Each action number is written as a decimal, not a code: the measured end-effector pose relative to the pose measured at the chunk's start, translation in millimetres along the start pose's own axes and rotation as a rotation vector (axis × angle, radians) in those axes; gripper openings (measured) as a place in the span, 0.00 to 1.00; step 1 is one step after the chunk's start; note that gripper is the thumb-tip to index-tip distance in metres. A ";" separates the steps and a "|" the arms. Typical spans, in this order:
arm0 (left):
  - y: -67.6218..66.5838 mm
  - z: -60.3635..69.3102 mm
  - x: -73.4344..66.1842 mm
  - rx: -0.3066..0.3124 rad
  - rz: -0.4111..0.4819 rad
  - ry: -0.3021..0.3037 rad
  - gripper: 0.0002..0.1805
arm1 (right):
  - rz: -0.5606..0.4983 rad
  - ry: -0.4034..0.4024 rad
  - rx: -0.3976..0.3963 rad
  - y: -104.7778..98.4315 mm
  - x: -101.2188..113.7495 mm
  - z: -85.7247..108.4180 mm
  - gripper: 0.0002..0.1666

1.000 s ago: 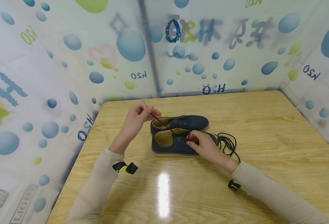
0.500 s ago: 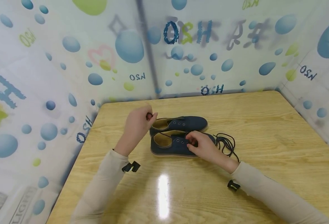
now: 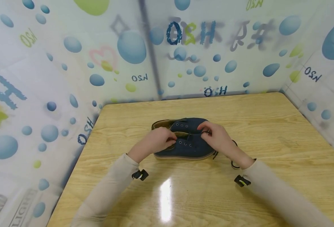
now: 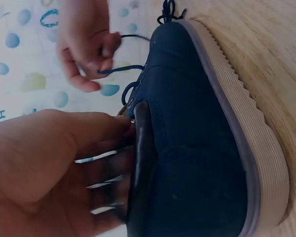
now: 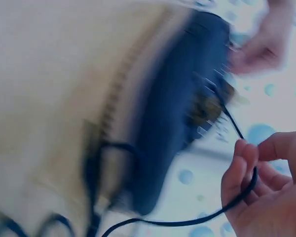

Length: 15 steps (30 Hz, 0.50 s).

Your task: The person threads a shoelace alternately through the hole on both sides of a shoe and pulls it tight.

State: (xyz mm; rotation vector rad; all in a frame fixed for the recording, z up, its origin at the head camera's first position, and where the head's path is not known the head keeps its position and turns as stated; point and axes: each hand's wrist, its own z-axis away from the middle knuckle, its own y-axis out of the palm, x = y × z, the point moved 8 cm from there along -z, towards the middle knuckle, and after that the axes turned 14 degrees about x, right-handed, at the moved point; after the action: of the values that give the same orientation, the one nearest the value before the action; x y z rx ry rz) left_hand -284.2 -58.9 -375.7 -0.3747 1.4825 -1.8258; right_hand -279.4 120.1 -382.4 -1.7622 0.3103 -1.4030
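Navy shoe (image 3: 195, 146), the nearer of the pair, sits sole-down on the wooden counter (image 3: 269, 132), toe to the right, three eyelets showing, with the other shoe (image 3: 193, 123) right behind it. Right hand (image 3: 219, 135) is up by the toe, thumb and finger pinched on a dark lace (image 5: 177, 224) that runs up from the shoe! Left hand (image 3: 159, 138) is at the opening, thumb by the rim, fingertips hidden; whether it grips, I can't tell. More lace peeks out beneath the right wrist.

Near shoe (image 3: 195, 148) matt cloth; sole (image 4: 254, 131) ridged; table (image 3: 283, 142) glossy wood-grain.
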 end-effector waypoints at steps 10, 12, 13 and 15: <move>-13.0 -0.2 -14.6 -0.208 -0.029 -0.105 0.14 | -0.436 -0.112 0.051 -36.4 19.3 -4.8 0.13; -16.0 -2.3 -22.6 -0.248 0.069 -0.040 0.15 | -0.477 -0.187 0.109 -31.4 29.5 -6.2 0.15; -17.0 -3.4 -26.1 -0.262 0.132 0.003 0.14 | -0.484 -0.225 0.137 -28.6 34.7 -6.4 0.16; -19.6 -4.1 -30.6 -0.288 0.278 0.090 0.12 | -0.476 -0.278 0.174 -24.1 41.9 -6.8 0.17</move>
State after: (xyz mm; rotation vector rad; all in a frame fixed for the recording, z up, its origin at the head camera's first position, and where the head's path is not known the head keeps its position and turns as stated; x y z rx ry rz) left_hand -273.0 -33.5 -351.8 -0.2119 1.7700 -1.4315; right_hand -278.3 104.9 -336.1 -1.9273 -0.3936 -1.4246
